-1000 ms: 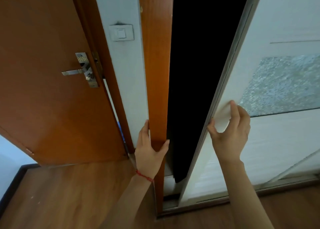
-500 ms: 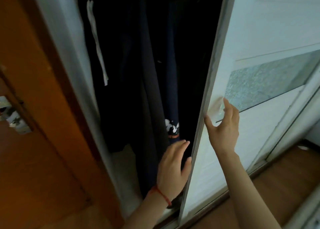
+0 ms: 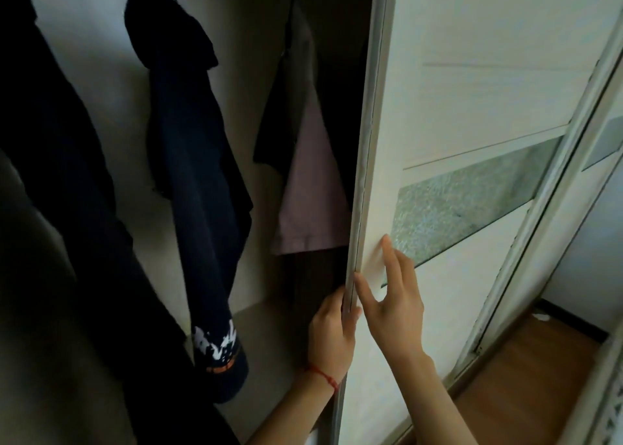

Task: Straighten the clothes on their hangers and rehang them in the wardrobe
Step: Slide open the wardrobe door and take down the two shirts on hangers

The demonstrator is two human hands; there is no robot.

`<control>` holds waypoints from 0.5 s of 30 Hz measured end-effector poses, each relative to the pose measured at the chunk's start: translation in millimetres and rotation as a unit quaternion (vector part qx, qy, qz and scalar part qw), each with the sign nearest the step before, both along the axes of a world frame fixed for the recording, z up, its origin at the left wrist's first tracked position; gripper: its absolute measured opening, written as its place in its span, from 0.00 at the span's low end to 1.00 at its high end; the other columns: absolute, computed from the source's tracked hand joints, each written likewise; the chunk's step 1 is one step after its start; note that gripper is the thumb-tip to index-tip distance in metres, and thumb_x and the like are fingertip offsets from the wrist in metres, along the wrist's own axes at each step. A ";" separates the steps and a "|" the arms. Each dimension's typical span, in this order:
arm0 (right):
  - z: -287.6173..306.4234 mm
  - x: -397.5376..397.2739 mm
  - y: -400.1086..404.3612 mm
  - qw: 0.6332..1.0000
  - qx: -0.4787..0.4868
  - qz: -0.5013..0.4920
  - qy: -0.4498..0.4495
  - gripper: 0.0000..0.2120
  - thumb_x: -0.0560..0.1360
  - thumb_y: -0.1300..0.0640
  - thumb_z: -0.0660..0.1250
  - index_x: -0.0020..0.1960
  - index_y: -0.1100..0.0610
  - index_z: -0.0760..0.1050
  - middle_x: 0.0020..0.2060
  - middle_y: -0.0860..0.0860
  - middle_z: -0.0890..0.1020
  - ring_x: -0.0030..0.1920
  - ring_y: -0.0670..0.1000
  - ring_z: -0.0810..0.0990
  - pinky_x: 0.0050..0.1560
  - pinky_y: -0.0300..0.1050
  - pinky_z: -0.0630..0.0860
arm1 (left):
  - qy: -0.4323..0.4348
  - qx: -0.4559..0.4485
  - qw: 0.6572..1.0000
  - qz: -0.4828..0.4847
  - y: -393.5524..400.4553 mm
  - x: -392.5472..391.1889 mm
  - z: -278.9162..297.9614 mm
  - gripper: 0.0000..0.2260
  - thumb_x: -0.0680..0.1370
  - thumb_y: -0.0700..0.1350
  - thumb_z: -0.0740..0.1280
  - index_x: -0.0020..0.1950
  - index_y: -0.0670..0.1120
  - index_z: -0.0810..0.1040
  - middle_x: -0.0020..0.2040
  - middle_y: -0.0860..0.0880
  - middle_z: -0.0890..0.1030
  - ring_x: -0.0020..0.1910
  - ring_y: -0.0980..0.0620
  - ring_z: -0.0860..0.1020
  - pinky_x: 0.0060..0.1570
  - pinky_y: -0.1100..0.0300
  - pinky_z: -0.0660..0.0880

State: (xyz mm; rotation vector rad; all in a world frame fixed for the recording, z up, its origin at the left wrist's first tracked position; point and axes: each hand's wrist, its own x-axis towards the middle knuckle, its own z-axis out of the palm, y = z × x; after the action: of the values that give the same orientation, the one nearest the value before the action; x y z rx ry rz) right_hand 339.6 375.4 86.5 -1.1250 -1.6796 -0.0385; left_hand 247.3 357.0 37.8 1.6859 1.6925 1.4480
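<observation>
A person's two hands work the leading edge of a white sliding wardrobe door (image 3: 472,107) in a head-camera view looking down into the open wardrobe. The left hand (image 3: 332,336), a red string bracelet (image 3: 323,375) on its wrist, wraps its grip around the door's metal edge frame (image 3: 364,161), fingers curled behind the edge. The right hand (image 3: 396,304) lies flat on the door's front face just beside that edge, its grip spread, fingers straight and pressed against the panel below a band of frosted patterned glass (image 3: 472,202).

Inside the dim wardrobe the clothes hang well apart from one another. A dark navy sweatshirt (image 3: 199,181) with a white and orange print near its lower end droops at a slant from a hanger at the middle. To the right of it a pale mauve garment (image 3: 312,202) hangs with a dark piece against it, close to the door edge. Black garments (image 3: 57,161) fill the left side. Beyond the door, at lower right, lie a second sliding panel (image 3: 593,181) and a strip of wooden floor (image 3: 526,377).
</observation>
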 end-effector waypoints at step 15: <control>4.6 96.8 101.7 0.995 -0.055 -0.086 0.010 0.28 0.77 0.53 0.63 0.74 0.54 0.57 0.67 0.57 0.71 0.65 0.58 0.73 0.52 0.53 0.77 | 0.088 0.230 0.968 -0.043 55.6 39.5 118.1 0.20 0.77 0.57 0.57 0.59 0.45 0.77 0.55 0.47 0.80 0.55 0.53 0.78 0.54 0.61 0.77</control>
State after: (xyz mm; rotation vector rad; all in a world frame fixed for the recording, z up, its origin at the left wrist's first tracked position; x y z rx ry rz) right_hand 436.4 477.1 91.2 -1.3462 -1.5789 -0.0427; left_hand 286.7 412.6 155.9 2.1546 1.4126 1.7963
